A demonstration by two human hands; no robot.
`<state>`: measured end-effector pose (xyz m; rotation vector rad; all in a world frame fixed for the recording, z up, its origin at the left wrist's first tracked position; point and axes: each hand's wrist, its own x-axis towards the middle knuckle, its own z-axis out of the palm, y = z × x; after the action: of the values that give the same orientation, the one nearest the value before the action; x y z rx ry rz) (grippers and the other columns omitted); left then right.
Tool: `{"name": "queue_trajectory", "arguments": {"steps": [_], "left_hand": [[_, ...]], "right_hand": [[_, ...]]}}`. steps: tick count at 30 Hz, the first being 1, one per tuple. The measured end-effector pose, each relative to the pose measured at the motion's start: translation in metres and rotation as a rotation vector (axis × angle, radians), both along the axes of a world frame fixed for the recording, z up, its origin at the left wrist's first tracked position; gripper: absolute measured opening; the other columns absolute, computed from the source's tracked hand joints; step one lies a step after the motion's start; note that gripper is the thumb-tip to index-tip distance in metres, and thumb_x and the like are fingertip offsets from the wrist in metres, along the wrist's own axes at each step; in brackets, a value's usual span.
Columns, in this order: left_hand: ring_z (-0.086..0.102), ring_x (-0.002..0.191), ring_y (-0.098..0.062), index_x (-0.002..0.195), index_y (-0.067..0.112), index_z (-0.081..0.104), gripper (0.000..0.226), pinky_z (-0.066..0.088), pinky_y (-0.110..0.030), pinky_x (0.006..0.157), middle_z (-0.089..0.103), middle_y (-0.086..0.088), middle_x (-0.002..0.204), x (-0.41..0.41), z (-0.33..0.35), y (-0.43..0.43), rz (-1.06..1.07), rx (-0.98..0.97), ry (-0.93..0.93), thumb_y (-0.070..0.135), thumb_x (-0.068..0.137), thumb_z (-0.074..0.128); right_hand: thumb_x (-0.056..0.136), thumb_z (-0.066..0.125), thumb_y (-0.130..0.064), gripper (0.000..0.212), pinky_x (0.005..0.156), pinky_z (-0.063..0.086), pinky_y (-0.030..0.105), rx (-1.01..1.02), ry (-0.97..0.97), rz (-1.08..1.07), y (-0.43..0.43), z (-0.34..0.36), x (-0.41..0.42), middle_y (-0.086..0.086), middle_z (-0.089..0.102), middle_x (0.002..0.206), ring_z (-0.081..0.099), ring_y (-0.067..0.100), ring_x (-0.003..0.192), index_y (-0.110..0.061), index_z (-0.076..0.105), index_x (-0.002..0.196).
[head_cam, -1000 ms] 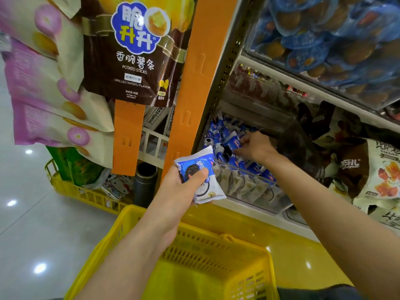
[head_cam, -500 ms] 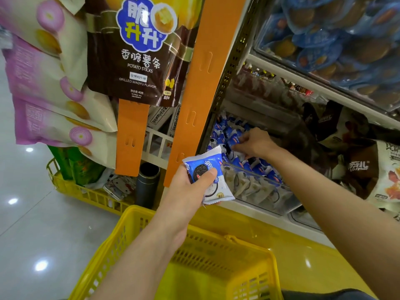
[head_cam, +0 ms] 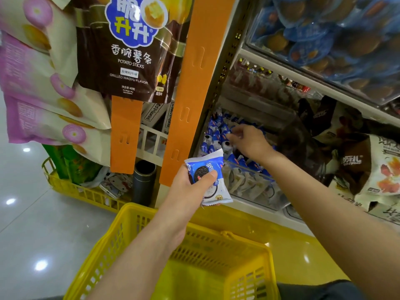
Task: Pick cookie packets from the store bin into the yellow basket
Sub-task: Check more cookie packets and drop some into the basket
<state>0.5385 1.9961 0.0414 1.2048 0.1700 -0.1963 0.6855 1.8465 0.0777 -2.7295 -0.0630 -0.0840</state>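
Right hand (head_cam: 249, 141) was shifted leftward across bin (head_cam: 249, 180), grasp blurred beyond telling; packet (head_cam: 214, 165) was held pinched in left hand (head_cam: 186, 187) above basket (head_cam: 129, 217); picking judged under way, another packet to be gripped next.

1. The left forearm (head_cam: 140, 256) rises from the bottom edge, left of centre, and slants up and to the right toward mid-frame.
2. The left hand (head_cam: 190, 187) sits just below centre, its back to the camera. The thumb lies across the front of a cookie packet (head_cam: 213, 163), gripping it; the other fingers are hidden behind it.
3. The right arm (head_cam: 335, 213), bare, comes in from the lower right edge and stretches diagonally up and left.
4. The right hand (head_cam: 249, 141) sits just above centre, palm down. Its fingers point left and are blurred, so whether they grip anything cannot be told.
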Motion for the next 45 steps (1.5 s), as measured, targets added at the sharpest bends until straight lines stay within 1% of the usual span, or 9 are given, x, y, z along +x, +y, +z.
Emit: {"name": "queue_trajectory", "arguments": {"steps": [3, 8, 12, 15, 24, 27, 34, 38, 45], "left_hand": [[0.069, 0.078, -0.006, 0.116, 0.027, 0.051, 0.032, 0.054, -0.021, 0.062, 0.068, 0.000, 0.099, -0.003, -0.004, -0.002, -0.004, 0.033, -0.014, 0.027, 0.085, 0.062], [0.063, 0.097, -0.010, 0.115, 0.029, 0.052, 0.030, 0.051, -0.032, 0.084, 0.063, 0.001, 0.109, -0.011, -0.011, -0.004, -0.037, 0.162, -0.049, 0.028, 0.086, 0.062], [0.059, 0.064, 0.011, 0.109, 0.029, 0.055, 0.023, 0.042, -0.006, 0.050, 0.064, 0.006, 0.092, -0.022, -0.014, -0.012, -0.051, 0.182, -0.087, 0.025, 0.087, 0.061], [0.056, 0.058, 0.012, 0.108, 0.022, 0.054, 0.023, 0.039, -0.004, 0.048, 0.062, 0.004, 0.089, -0.030, -0.018, -0.020, -0.032, 0.220, -0.114, 0.018, 0.087, 0.062], [0.069, 0.073, -0.009, 0.098, 0.010, 0.064, 0.018, 0.053, -0.020, 0.056, 0.071, -0.004, 0.083, -0.031, -0.021, -0.030, 0.085, 0.132, -0.054, 0.023, 0.089, 0.057], [0.069, 0.075, -0.009, 0.097, 0.011, 0.065, 0.016, 0.051, -0.019, 0.054, 0.072, -0.006, 0.086, -0.031, -0.023, -0.031, 0.069, 0.139, -0.045, 0.023, 0.090, 0.056], [0.069, 0.072, -0.008, 0.087, 0.016, 0.066, 0.013, 0.049, -0.018, 0.050, 0.073, -0.002, 0.080, -0.029, -0.024, -0.030, 0.020, 0.082, -0.006, 0.022, 0.091, 0.054], [0.070, 0.086, -0.014, 0.104, 0.021, 0.063, 0.029, 0.055, -0.032, 0.073, 0.073, -0.001, 0.092, -0.027, -0.024, -0.027, -0.071, 0.131, 0.013, 0.039, 0.081, 0.062], [0.068, 0.092, -0.013, 0.116, 0.013, 0.058, 0.037, 0.054, -0.028, 0.078, 0.071, -0.004, 0.100, -0.024, -0.023, -0.023, 0.080, 0.077, -0.011, 0.023, 0.082, 0.064]], "right_hand": [[0.096, 0.045, -0.032, 0.024, 0.064, 0.042, 0.028, 0.203, -0.243, 0.071, 0.004, 0.008, -0.048, 0.001, 0.066, 0.089, 0.058, 0.012, 0.073, -0.017, 0.062, 0.105], [0.089, 0.045, -0.047, 0.032, 0.068, 0.051, 0.026, 0.461, 0.027, 0.248, 0.009, 0.001, -0.125, 0.001, 0.067, 0.085, 0.061, 0.013, 0.077, -0.022, 0.066, 0.091], [0.087, 0.063, -0.019, 0.008, 0.069, 0.054, 0.028, 0.629, 0.091, 0.214, 0.004, -0.010, -0.140, 0.009, 0.070, 0.089, 0.064, 0.014, 0.076, -0.015, 0.068, 0.091], [0.087, 0.062, -0.014, 0.013, 0.057, 0.049, 0.016, 0.698, 0.144, 0.191, -0.003, -0.017, -0.145, 0.012, 0.068, 0.083, 0.059, 0.008, 0.068, -0.004, 0.067, 0.094], [0.088, 0.062, -0.021, 0.010, 0.059, 0.050, 0.022, 0.581, 0.058, 0.165, -0.011, -0.029, -0.153, 0.001, 0.068, 0.074, 0.058, 0.005, 0.065, -0.016, 0.066, 0.081], [0.085, 0.065, -0.020, 0.008, 0.063, 0.044, 0.010, 0.394, -0.116, 0.248, -0.012, -0.032, -0.156, -0.013, 0.061, 0.075, 0.053, -0.002, 0.069, -0.025, 0.063, 0.079], [0.087, 0.062, -0.023, 0.009, 0.066, 0.048, 0.022, 0.061, -0.395, 0.444, -0.018, -0.033, -0.161, -0.006, 0.059, 0.084, 0.049, 0.002, 0.077, -0.016, 0.067, 0.089], [0.087, 0.061, -0.021, 0.007, 0.062, 0.046, 0.012, 0.379, -0.274, 0.244, -0.017, -0.031, -0.157, -0.016, 0.058, 0.074, 0.056, 0.000, 0.072, -0.023, 0.063, 0.081], [0.093, 0.051, -0.009, 0.011, 0.057, 0.057, 0.021, 0.943, 0.129, -0.075, -0.022, -0.020, -0.149, 0.014, 0.063, 0.096, 0.065, 0.015, 0.079, -0.014, 0.052, 0.084]]}}
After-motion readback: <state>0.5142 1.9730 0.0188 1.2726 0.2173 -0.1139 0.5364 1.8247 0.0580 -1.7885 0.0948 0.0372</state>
